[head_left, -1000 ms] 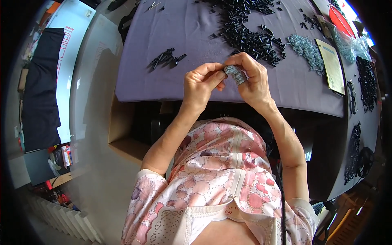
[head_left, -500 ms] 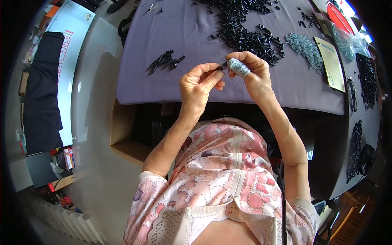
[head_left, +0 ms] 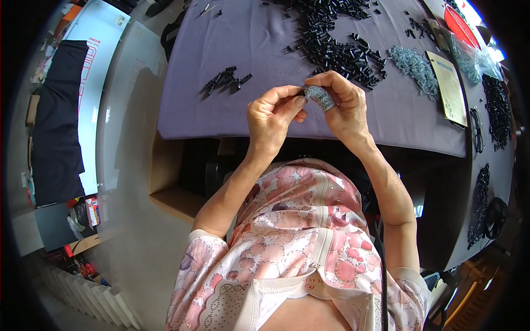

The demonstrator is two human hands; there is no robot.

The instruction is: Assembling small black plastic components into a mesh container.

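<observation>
Over the near edge of the purple-covered table [head_left: 210, 118], my hands meet at the fingertips. Thumb and forefinger of my left hand [head_left: 268, 118] pinch a small black tubular piece [head_left: 302, 92], mostly covered by the fingers. My right hand [head_left: 348, 113] is closed up against that piece; anything in its fingertips is too small or hidden to make out. A grey speckled wrap [head_left: 319, 98] covers the right thumb. Beyond the hands spreads a big pile of short black tubular pieces [head_left: 337, 55]. A smaller cluster of black pieces [head_left: 223, 81] lies to the left.
Right of the big pile sits a heap of small grey metallic parts [head_left: 417, 71], beside a yellowish booklet [head_left: 447, 88]. Eyeglasses [head_left: 477, 129], more black pieces [head_left: 497, 113] and a red basket [head_left: 461, 26] are farther right. An open cardboard box [head_left: 171, 193] stands below the table's left side.
My right hand has moved slightly left and its wrapped thumb has tilted, closing the gap to the black piece. The left hand has shifted slightly right, still pinching the piece.
</observation>
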